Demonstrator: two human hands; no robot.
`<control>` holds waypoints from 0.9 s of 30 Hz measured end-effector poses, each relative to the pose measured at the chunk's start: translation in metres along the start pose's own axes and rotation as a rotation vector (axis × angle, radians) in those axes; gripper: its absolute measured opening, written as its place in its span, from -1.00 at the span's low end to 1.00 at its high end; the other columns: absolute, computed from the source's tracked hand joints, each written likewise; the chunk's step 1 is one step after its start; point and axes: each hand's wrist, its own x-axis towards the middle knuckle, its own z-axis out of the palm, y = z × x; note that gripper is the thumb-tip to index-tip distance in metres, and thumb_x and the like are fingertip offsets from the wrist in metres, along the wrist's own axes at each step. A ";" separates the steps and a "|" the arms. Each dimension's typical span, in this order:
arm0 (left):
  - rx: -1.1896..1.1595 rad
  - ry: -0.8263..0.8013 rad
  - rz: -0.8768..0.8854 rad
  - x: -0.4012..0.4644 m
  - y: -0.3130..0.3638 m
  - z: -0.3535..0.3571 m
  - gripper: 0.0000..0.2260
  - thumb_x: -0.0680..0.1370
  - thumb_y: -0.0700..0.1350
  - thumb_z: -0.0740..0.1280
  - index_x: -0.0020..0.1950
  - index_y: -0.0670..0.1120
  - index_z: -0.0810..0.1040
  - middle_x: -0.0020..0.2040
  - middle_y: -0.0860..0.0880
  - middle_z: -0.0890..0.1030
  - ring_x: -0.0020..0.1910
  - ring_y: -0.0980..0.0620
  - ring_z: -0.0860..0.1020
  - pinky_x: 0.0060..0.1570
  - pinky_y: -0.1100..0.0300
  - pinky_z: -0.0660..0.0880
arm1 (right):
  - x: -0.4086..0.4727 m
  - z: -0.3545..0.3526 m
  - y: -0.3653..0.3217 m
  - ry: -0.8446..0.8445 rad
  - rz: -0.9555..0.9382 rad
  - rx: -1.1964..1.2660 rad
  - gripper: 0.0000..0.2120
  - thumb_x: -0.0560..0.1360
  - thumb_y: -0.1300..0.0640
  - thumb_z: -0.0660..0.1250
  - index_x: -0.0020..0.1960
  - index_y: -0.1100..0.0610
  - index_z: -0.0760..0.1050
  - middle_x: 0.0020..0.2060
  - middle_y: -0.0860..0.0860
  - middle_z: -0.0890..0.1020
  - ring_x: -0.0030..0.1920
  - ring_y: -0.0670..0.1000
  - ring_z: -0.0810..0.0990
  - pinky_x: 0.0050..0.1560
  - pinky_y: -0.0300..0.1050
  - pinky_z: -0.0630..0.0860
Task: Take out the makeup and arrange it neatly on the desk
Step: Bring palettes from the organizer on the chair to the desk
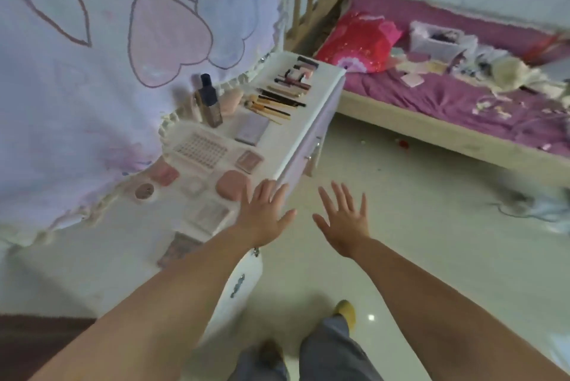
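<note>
Both hands are hanging spread wide, gripping nothing: my left hand (264, 214) over the worktop (311, 121) edge, my right hand (344, 220) out over the floor. The makeup's looking basically done: brushes (274, 104), bottle (209, 103), and palettes (199, 149) lined up. Maybe some bits left on the bed (447, 94)?

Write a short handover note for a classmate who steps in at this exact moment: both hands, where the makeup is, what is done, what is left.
Left hand: open, fingers spread at the desk's front edge, holding nothing.
Right hand: open, in the air over the floor, holding nothing.
On the desk: brushes in a row, a dark-capped bottle upright, a grey palette, a pink puff, and several compacts.
Done: the desk layout looks neat.
Left: small items are scattered on the bed by a clear box; too blurred to tell whether any are makeup, so check.
</note>
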 end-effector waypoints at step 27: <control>0.461 -0.520 1.010 -0.307 0.495 0.249 -0.40 0.59 0.25 -0.11 0.55 0.01 -0.14 0.56 -0.05 -0.07 0.53 -0.01 -0.14 0.38 -0.27 -0.26 | -0.639 0.204 0.168 -0.214 1.199 0.571 -0.39 0.57 -0.27 -0.25 0.53 -0.06 -0.28 0.54 0.02 -0.21 0.53 0.06 -0.25 0.45 0.26 -0.24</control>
